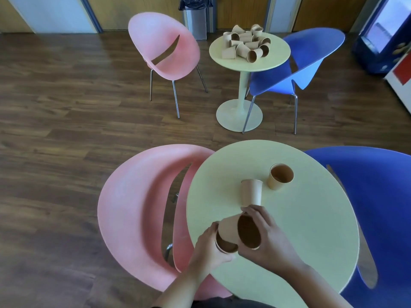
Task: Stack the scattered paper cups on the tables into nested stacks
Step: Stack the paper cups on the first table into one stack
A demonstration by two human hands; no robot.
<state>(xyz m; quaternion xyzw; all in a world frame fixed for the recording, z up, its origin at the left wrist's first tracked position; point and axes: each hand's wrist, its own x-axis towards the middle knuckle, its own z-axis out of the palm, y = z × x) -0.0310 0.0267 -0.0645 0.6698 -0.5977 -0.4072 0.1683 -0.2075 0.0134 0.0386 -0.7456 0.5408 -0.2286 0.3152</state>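
Observation:
Over the near round table (pixel 311 230) my left hand (pixel 209 247) grips a brown paper cup stack (pixel 225 235) with its mouth toward me. My right hand (pixel 270 236) grips a second cup (pixel 249 232), tilted, its mouth facing me, touching the left cup. An upside-down cup (pixel 251 192) stands just beyond my right hand. An upright cup (pixel 279 176) stands further right. On the far round table (pixel 266 61) lies a heap of several scattered cups (pixel 245 44).
A pink chair (pixel 133 210) stands left of the near table, a blue chair (pixel 378 196) right of it. Another pink chair (pixel 164 47) and blue chair (pixel 295 67) flank the far table. A bin (pixel 196 18) stands by the back wall.

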